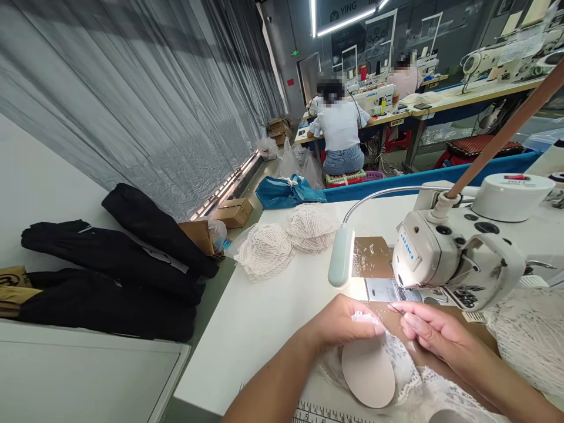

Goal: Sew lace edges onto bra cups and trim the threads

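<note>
from my end, i see the left hand closed on the white lace, thumb and fingers covering its upper edge. a pale oval pad shows just below that grip, over the worktop; the lace runs off my view at the bottom. the right hand pinches a thin dark tool, perhaps tweezers, mostly hidden by the fingers. beyond stands the sewing machine; the lace heap at right is cut off.

The head camera looks down across the table.
</note>
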`<state>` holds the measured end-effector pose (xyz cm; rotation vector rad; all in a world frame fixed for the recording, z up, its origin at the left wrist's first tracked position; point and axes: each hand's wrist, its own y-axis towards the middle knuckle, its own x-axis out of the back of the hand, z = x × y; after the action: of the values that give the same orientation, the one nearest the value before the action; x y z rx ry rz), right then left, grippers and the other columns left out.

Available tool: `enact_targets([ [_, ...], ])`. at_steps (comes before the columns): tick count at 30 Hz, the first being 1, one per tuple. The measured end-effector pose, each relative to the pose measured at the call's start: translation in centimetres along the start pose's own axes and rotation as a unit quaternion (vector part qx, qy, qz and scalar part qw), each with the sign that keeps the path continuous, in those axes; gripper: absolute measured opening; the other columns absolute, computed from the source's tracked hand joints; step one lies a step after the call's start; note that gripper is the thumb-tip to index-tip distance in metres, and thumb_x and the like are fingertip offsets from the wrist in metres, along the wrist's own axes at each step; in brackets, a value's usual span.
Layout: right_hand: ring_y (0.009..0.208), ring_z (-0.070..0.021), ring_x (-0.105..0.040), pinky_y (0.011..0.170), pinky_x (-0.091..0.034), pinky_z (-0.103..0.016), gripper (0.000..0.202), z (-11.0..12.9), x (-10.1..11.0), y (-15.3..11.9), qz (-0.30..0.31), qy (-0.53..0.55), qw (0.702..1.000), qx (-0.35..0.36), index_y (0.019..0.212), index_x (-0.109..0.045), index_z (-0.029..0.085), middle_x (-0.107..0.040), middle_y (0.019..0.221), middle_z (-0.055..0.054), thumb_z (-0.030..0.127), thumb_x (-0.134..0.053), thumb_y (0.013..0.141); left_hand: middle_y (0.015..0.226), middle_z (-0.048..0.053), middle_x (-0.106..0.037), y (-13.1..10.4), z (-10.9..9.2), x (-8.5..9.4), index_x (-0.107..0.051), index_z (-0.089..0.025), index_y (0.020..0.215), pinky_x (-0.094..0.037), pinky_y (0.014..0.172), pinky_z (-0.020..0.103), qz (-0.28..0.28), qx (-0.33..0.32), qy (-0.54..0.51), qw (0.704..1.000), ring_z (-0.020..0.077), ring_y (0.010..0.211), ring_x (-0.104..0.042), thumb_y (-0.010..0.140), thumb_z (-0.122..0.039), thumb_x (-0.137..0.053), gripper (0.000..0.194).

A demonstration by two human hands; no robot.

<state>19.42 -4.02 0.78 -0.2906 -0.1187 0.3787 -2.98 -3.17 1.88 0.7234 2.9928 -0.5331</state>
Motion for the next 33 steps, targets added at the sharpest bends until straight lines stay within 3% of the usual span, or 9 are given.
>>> enact_targets([
  [2,0.103,-0.0252,-0.062,0.086,-0.053,-0.032,0.048,-0.1,0.4,0.2,0.013,-0.052,0.998,0.038,0.118,-0.068,0.026,-0.067,0.108,-0.008,0.06,-0.056,0.087,0.076,0.004,-0.068,0.0,0.2,0.0,-0.076,-0.012,0.08,-0.044,0.073,0.027,-0.007,0.005,-0.008,1.0,0.0152,0.072,-0.058,0.067,-0.036,-0.083,0.028],
  [4,0.109,-0.0271,-0.061,0.089,-0.052,-0.034,0.043,-0.2,0.6,0.5,0.045,-0.099,0.991,0.08,0.116,-0.068,0.026,-0.067,0.119,-0.009,0.057,-0.057,0.088,0.076,0.005,-0.068,0.0,0.2,0.0,-0.076,-0.012,0.081,-0.045,0.073,0.028,-0.005,0.009,-0.018,1.0,0.0156,0.072,-0.059,0.066,-0.038,-0.083,0.03],
  [9,0.089,-0.0252,-0.067,0.076,-0.056,-0.034,0.043,0.2,0.5,0.9,0.093,-0.145,0.98,0.096,0.113,-0.066,0.023,-0.072,0.097,-0.008,0.056,-0.052,0.09,0.074,0.003,-0.066,-0.1,-0.1,0.2,-0.077,-0.013,0.086,-0.045,0.071,0.028,0.014,0.023,0.008,1.0,0.0165,0.071,-0.058,0.062,-0.043,-0.084,0.039],
  [13,0.084,-0.0227,-0.067,0.073,-0.056,-0.032,0.042,0.7,0.3,0.5,0.11,-0.145,0.979,0.09,0.107,-0.065,0.022,-0.07,0.092,-0.006,0.057,-0.049,0.091,0.062,-0.001,-0.057,-0.2,-0.3,0.3,-0.075,-0.012,0.073,-0.037,0.06,0.025,0.001,0.04,0.042,0.998,0.0131,0.063,-0.049,0.06,-0.044,-0.085,0.036],
  [24,0.093,-0.0255,-0.063,0.083,-0.052,-0.037,0.037,0.6,0.0,0.4,0.116,-0.148,0.978,0.095,0.107,-0.066,0.025,-0.066,0.088,-0.004,0.054,-0.049,0.091,0.067,-0.001,-0.059,0.0,0.1,-0.1,-0.075,-0.012,0.077,-0.034,0.063,0.024,0.008,0.013,0.019,1.0,0.0123,0.067,-0.048,0.066,-0.042,-0.082,0.032],
  [27,0.094,-0.0244,-0.062,0.084,-0.051,-0.037,0.037,0.8,-0.2,0.2,0.127,-0.147,0.976,0.095,0.109,-0.063,0.026,-0.067,0.098,-0.004,0.054,-0.046,0.093,0.065,-0.001,-0.057,0.0,-0.2,-0.3,-0.075,-0.012,0.075,-0.032,0.061,0.024,0.001,0.017,0.023,1.0,0.0115,0.066,-0.046,0.066,-0.04,-0.082,0.031],
  [33,0.098,-0.0255,-0.06,0.087,-0.048,-0.037,0.035,1.2,-0.4,-0.1,0.119,-0.161,0.975,0.092,0.103,-0.062,0.026,-0.065,0.089,-0.003,0.055,-0.044,0.094,0.06,-0.004,-0.048,-0.1,-0.4,-0.4,-0.071,-0.011,0.068,-0.026,0.056,0.023,-0.003,0.025,0.018,1.0,0.0091,0.062,-0.038,0.064,-0.039,-0.084,0.031],
])
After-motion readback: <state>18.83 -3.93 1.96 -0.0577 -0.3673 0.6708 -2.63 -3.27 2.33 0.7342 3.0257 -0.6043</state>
